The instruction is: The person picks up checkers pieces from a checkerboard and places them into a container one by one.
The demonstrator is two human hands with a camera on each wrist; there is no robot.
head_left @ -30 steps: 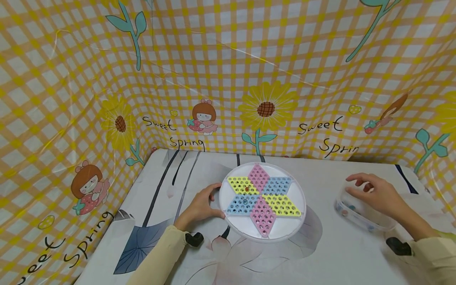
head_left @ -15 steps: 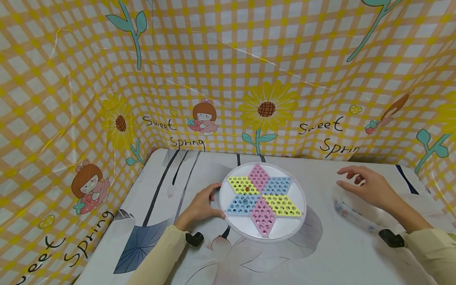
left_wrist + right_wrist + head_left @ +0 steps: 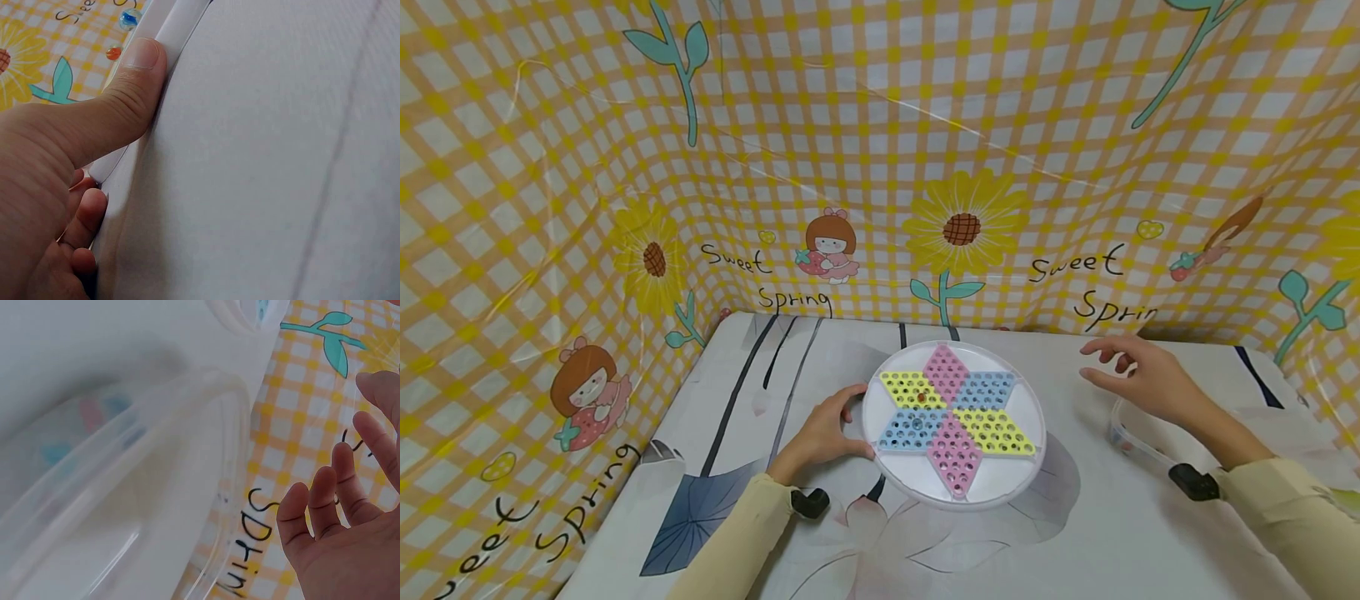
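Observation:
My left hand [image 3: 825,429] grips the left rim of a round white Chinese checkers board [image 3: 880,475]. The left wrist view shows the thumb [image 3: 140,75] lying along this rim, with fingers curled beside it. A six-pointed star of pink, blue and yellow holed sections covers the board. An orange marble [image 3: 921,397] sits in a yellow section and a bluish marble [image 3: 917,424] in a blue one. My right hand [image 3: 1142,379] hovers above the table, right of the board, fingers loosely bent. Nothing shows between its fingers. Below it stands a clear plastic box [image 3: 1138,446].
The table [image 3: 820,542] has a white cloth with printed flowers and dark stems. Yellow checked fabric [image 3: 865,150] with sunflowers and lettering rises behind and at the sides. Coloured patches show on the box's side wall [image 3: 94,431] in the right wrist view.
My right hand has moved from over the clear box leftward and away from me, towards the board. My left hand and the board have stayed in place.

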